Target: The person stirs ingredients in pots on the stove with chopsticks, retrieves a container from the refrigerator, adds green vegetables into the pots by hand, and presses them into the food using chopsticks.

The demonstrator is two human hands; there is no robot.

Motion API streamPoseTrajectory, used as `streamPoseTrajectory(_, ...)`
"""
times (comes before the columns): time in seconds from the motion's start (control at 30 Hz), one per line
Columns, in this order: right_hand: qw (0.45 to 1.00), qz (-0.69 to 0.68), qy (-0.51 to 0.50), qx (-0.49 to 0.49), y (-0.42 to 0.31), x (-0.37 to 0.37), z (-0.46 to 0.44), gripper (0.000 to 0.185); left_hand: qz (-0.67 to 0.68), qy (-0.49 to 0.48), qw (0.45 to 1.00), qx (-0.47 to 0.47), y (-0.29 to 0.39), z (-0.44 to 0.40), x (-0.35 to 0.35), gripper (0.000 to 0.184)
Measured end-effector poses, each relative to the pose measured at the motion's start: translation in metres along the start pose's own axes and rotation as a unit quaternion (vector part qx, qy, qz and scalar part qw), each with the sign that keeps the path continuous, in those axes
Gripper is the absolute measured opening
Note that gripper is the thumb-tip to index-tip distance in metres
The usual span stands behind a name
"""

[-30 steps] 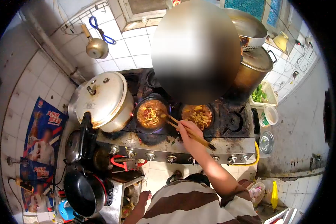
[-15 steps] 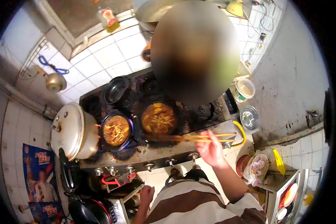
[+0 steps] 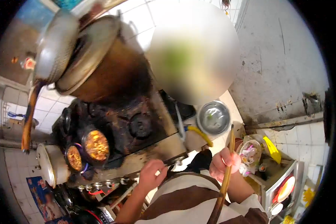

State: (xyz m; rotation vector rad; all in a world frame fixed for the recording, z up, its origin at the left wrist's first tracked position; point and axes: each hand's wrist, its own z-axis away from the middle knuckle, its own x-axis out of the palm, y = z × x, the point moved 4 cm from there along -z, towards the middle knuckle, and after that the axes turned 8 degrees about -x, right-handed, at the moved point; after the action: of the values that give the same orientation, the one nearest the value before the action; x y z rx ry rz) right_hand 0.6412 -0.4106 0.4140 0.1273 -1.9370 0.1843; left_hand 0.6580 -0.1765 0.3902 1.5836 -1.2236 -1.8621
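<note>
My right hand (image 3: 222,164) is closed around a pair of long wooden chopsticks (image 3: 226,177). They slant from beside the bowl area down across my striped shirt. My left hand (image 3: 152,174) is held in front of my waist, near the stove's front edge, with its fingers curled in and nothing seen in them. On the stove (image 3: 153,143) to the left, a black pan of chunky stew (image 3: 96,145) sits beside a smaller pan of similar food (image 3: 74,157). Blue flame shows at the smaller pan's edge.
A lidded pot (image 3: 58,164) stands at the stove's left end. At the back is a large browned pot (image 3: 112,71), with a wooden-handled strainer (image 3: 58,48) in front. A metal bowl (image 3: 213,117) lies right, near a yellow handle (image 3: 199,135). A blurred disc hides the upper middle.
My view has swung right. My right hand has brought the chopsticks away from the stove, turning them from level to steeply slanted. The left hand has risen toward the stove's front edge.
</note>
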Motion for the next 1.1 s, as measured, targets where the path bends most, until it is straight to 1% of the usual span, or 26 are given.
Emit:
streamPoseTrajectory(0.03, 1.000, -0.020, 0.002, 0.000, -0.026, -0.008, -0.005, 0.031, -0.006, -0.024, 1.000, -0.014, 0.004, -0.022, 0.020, 0.015)
streamPoseTrajectory(0.13, 0.998, -0.030, 0.050, -0.007, -0.106, -0.034, -0.007, 0.030, -0.001, -0.044, 0.999, -0.014, 0.047, -0.103, 0.064, 0.019)
streamPoseTrajectory(0.2, 0.994, -0.027, 0.101, -0.018, -0.154, -0.051, -0.002, 0.031, -0.013, -0.038, 0.998, 0.038, 0.071, -0.164, 0.087, 0.021)
streamPoseTrajectory(0.27, 0.986, -0.005, 0.159, -0.043, -0.187, -0.066, 0.003, 0.031, -0.051, -0.065, 0.997, -0.002, 0.074, -0.226, 0.108, 0.025)
streamPoseTrajectory(0.3, 0.981, 0.047, 0.174, -0.067, -0.201, -0.070, 0.003, 0.030, -0.107, -0.073, 0.992, -0.003, 0.070, -0.252, 0.120, 0.026)
streamPoseTrajectory(0.33, 0.976, 0.046, 0.195, -0.079, -0.212, -0.077, 0.005, 0.029, -0.163, -0.081, 0.983, -0.001, 0.060, -0.278, 0.134, 0.027)
streamPoseTrajectory(0.37, 0.971, 0.046, 0.216, -0.092, -0.222, -0.084, 0.008, 0.029, -0.233, -0.136, 0.961, -0.059, 0.039, -0.302, 0.151, 0.029)
streamPoseTrajectory(0.4, 0.964, 0.047, 0.238, -0.106, -0.233, -0.089, 0.012, 0.028, -0.300, -0.190, 0.928, -0.115, 0.021, -0.322, 0.167, 0.030)
streamPoseTrajectory(0.43, 0.943, 0.026, 0.304, -0.130, -0.240, -0.092, 0.014, 0.028, -0.324, -0.216, 0.909, -0.146, 0.015, -0.340, 0.177, 0.030)
streamPoseTrajectory(0.5, 0.924, 0.024, 0.341, -0.171, -0.256, -0.104, 0.023, 0.028, -0.370, -0.268, 0.865, -0.209, 0.005, -0.363, 0.196, 0.029)
streamPoseTrajectory(0.53, 0.914, 0.023, 0.357, -0.191, -0.263, -0.110, 0.026, 0.028, -0.392, -0.289, 0.852, -0.194, 0.004, -0.369, 0.203, 0.027)
streamPoseTrajectory(0.57, 0.889, 0.058, 0.401, -0.212, -0.269, -0.111, 0.027, 0.027, -0.413, -0.310, 0.837, -0.179, 0.004, -0.373, 0.210, 0.025)
streamPoseTrajectory(0.6, 0.883, 0.056, 0.412, -0.219, -0.275, -0.113, 0.030, 0.027, -0.433, -0.330, 0.822, -0.164, 0.004, -0.375, 0.217, 0.024)
streamPoseTrajectory(0.7, 0.865, 0.042, 0.439, -0.239, -0.290, -0.120, 0.032, 0.026, -0.425, -0.293, 0.847, -0.128, -0.038, -0.371, 0.237, 0.026)
streamPoseTrajectory(0.77, 0.851, 0.054, 0.461, -0.244, -0.294, -0.127, 0.033, 0.026, -0.463, -0.372, 0.801, -0.081, -0.058, -0.373, 0.247, 0.028)
streamPoseTrajectory(0.8, 0.845, 0.060, 0.471, -0.245, -0.296, -0.130, 0.033, 0.025, -0.479, -0.409, 0.774, -0.058, -0.055, -0.374, 0.247, 0.030)
streamPoseTrajectory(0.83, 0.836, 0.069, 0.486, -0.246, -0.296, -0.133, 0.031, 0.025, -0.357, -0.370, 0.837, -0.188, -0.056, -0.375, 0.239, 0.032)
streamPoseTrajectory(0.87, 0.826, 0.079, 0.500, -0.246, -0.297, -0.135, 0.028, 0.025, -0.221, -0.317, 0.868, -0.312, -0.057, -0.371, 0.231, 0.036)
streamPoseTrajectory(0.9, 0.816, 0.090, 0.515, -0.246, -0.297, -0.136, 0.025, 0.024, -0.074, -0.251, 0.867, -0.424, -0.054, -0.367, 0.224, 0.042)
streamPoseTrajectory(1.0, 0.837, 0.224, 0.454, -0.208, -0.301, -0.132, -0.002, 0.026, 0.055, -0.226, 0.822, -0.520, -0.046, -0.364, 0.221, 0.044)
streamPoseTrajectory(1.03, 0.838, 0.316, 0.407, -0.179, -0.302, -0.128, -0.018, 0.019, 0.053, -0.236, 0.820, -0.518, -0.040, -0.364, 0.219, 0.043)
streamPoseTrajectory(1.07, 0.808, 0.435, 0.366, -0.155, -0.301, -0.130, -0.032, 0.016, 0.051, -0.245, 0.818, -0.517, -0.033, -0.364, 0.217, 0.043)
streamPoseTrajectory(1.1, 0.763, 0.547, 0.317, -0.130, -0.298, -0.135, -0.045, 0.014, 0.050, -0.253, 0.817, -0.516, -0.027, -0.364, 0.216, 0.043)
